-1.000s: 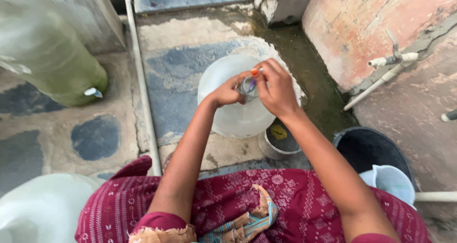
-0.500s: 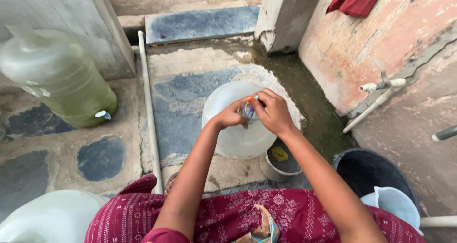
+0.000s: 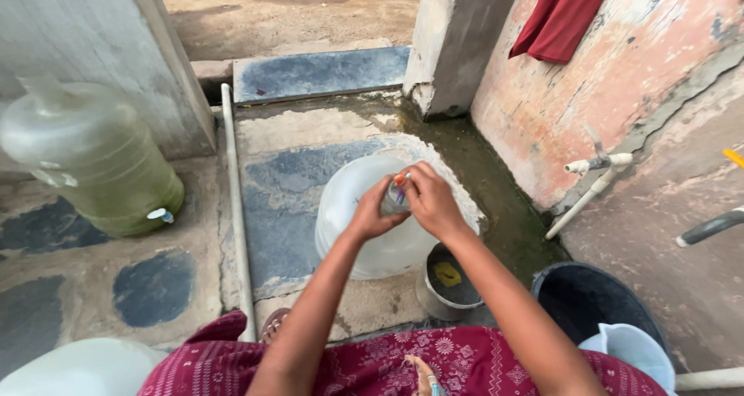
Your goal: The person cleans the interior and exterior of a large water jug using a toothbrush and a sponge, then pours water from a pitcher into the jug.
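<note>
Big greenish water jug (image 3: 97,160) far left, grey pipe (image 3: 235,210) beside it. My left hand (image 3: 373,214) and right hand (image 3: 431,202) both closed around a small clear bottle (image 3: 394,198), held over the white container (image 3: 364,218). Small metal pot (image 3: 449,281), black bucket (image 3: 593,299) to the right.

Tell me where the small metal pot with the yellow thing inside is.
In the head view, the small metal pot sits on the ground right of centre, below the right hand, between the white jug and black bucket.

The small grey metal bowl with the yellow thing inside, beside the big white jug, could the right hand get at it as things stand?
Probably yes. The small grey metal bowl sits open-topped just below the right hand with nothing over it, though that hand is now busy with a small clear bottle.
</note>
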